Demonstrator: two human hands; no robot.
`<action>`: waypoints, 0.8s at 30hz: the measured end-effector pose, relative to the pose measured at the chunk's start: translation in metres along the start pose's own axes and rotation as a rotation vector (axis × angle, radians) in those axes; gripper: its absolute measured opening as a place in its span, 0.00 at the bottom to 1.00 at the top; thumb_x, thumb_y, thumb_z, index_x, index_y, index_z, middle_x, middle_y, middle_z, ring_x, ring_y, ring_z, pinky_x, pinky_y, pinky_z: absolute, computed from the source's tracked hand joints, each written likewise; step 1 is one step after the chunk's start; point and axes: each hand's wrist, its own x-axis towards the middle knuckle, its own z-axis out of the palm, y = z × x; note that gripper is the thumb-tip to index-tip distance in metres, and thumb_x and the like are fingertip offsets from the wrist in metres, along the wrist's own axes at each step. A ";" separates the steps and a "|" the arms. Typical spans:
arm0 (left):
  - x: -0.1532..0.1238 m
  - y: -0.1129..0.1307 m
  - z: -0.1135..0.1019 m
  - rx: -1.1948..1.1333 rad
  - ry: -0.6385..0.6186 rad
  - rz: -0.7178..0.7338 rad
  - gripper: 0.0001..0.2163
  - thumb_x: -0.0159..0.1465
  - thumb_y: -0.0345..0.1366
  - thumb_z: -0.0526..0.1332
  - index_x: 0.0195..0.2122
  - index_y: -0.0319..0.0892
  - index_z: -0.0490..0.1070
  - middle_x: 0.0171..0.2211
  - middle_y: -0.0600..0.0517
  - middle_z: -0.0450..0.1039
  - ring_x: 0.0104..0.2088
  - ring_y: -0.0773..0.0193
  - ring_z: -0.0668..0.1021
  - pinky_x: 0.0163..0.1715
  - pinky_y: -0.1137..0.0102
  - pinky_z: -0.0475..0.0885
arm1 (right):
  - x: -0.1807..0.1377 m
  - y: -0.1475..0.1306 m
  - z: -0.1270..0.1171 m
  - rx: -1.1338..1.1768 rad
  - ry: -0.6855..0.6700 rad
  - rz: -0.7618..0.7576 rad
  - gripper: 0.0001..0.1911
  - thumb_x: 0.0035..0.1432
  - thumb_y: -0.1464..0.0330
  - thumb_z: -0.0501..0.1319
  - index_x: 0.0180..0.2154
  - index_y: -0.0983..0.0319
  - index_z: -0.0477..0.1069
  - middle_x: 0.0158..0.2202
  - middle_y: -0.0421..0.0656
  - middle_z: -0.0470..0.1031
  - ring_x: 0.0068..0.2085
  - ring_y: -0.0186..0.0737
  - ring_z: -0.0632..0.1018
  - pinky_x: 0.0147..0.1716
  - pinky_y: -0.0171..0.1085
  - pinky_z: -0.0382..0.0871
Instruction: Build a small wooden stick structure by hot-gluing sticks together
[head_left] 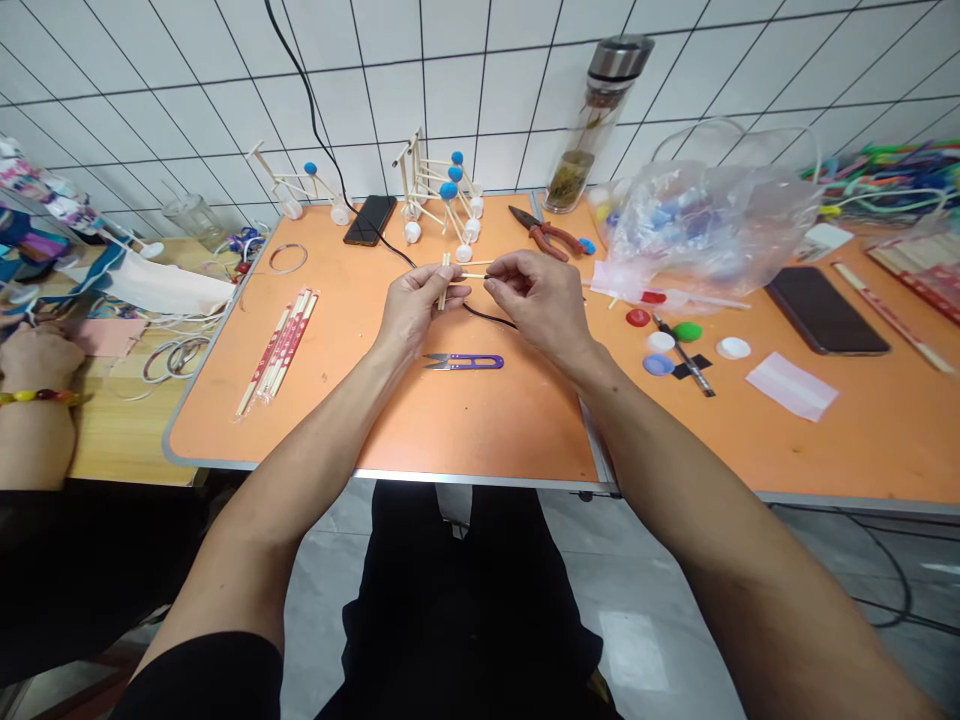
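My left hand (416, 305) and my right hand (536, 300) meet above the orange table (480, 430). Both pinch thin wooden sticks (459, 272): the left hand grips short upright pieces, the right hand holds a stick lying across toward them. Purple thread snips (465, 362) lie on the table just below my hands. A black cable (491, 318) runs under them. Behind my hands stands a stick model with blue and white caps (444, 200).
Wrapped chopsticks (277, 350) lie at the left, a black phone (370, 219) and red pliers (551, 238) at the back. A plastic bag (705, 225), loose bottle caps (660, 345), a pen (684, 356), a second phone (825, 310) and a glass bottle (592, 125) sit right. Another person's arm (34, 400) rests at far left.
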 end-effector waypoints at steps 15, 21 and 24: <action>-0.006 0.002 0.001 0.055 0.005 0.023 0.13 0.68 0.47 0.81 0.42 0.43 0.87 0.47 0.48 0.91 0.39 0.66 0.90 0.41 0.74 0.84 | 0.004 0.003 -0.001 0.127 0.119 0.107 0.04 0.69 0.65 0.71 0.38 0.55 0.79 0.32 0.38 0.82 0.31 0.42 0.81 0.36 0.45 0.79; -0.014 0.002 0.010 0.062 -0.073 -0.066 0.12 0.72 0.45 0.78 0.46 0.41 0.88 0.42 0.46 0.91 0.37 0.65 0.90 0.39 0.75 0.82 | 0.007 0.003 -0.001 0.316 0.134 0.156 0.03 0.67 0.66 0.71 0.39 0.54 0.79 0.30 0.36 0.79 0.28 0.38 0.80 0.31 0.41 0.80; -0.016 0.001 0.013 0.084 -0.075 -0.077 0.12 0.73 0.44 0.77 0.48 0.42 0.88 0.43 0.47 0.91 0.37 0.66 0.90 0.40 0.74 0.82 | 0.008 -0.001 -0.002 0.336 0.115 0.170 0.04 0.66 0.67 0.72 0.38 0.54 0.79 0.30 0.36 0.79 0.28 0.37 0.79 0.30 0.41 0.80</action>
